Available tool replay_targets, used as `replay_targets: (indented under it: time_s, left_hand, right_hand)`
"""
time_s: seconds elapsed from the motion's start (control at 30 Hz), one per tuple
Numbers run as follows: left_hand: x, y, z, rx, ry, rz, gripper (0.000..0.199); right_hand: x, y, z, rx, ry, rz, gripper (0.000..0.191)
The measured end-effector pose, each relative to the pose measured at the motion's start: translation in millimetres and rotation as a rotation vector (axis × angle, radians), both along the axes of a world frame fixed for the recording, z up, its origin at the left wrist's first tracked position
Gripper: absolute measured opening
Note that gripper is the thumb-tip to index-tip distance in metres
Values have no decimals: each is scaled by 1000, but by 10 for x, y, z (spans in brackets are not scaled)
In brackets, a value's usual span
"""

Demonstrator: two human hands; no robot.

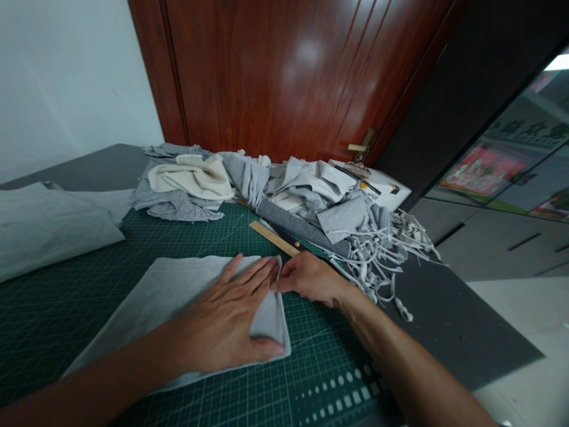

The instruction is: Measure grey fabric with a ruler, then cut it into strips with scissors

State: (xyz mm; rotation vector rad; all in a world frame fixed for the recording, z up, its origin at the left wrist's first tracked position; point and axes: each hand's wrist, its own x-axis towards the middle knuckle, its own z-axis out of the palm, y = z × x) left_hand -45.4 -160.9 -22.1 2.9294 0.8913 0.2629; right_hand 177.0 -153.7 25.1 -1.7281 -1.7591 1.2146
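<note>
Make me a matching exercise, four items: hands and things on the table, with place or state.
1. left hand
2. right hand
3. ruler
4. cream cloth

A. fingers curled at the edge of the flat grey cloth
B. on a crumpled grey heap
C. spread flat on the grey cloth
D. lying on the green mat

Pairs: 1-C, 2-A, 3-D, 4-B

"Can you read any writing?"
"Dark Chinese characters [533,129] show at the glass of the tall dark-grey cabinet [502,237], too blurred to read surely."
"Numbers on the green gridded cutting mat [322,332]?"
"None I can make out."
</note>
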Motion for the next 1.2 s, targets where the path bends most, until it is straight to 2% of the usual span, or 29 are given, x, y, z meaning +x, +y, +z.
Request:
replay_targets:
  time_s: [0.13, 0.2, 0.33, 0.67, 0.93, 1.2]
  left_hand:
    - [23, -14, 42, -47, 29, 14, 116]
    - [27, -21, 58, -64, 38, 24, 116]
    - [21, -24, 63, -67, 26, 30, 115]
    - [34, -40, 109, -112, 53, 39, 113]
    - [25, -27, 67, -110, 46, 40, 117]
    - [53, -39, 180, -137, 47, 45, 101]
  right_hand:
    - [-14, -89, 41, -24, -26, 113, 29]
    - [-29, -132, 67, -4, -62, 128, 32]
    - [-37, -186, 65, 45, -100, 104, 29]
    - [-77, -217, -79, 78, -100, 69, 24]
    - [-6, -286, 5, 110, -217, 69, 25]
    - [32, -358, 34, 154, -322, 52, 26]
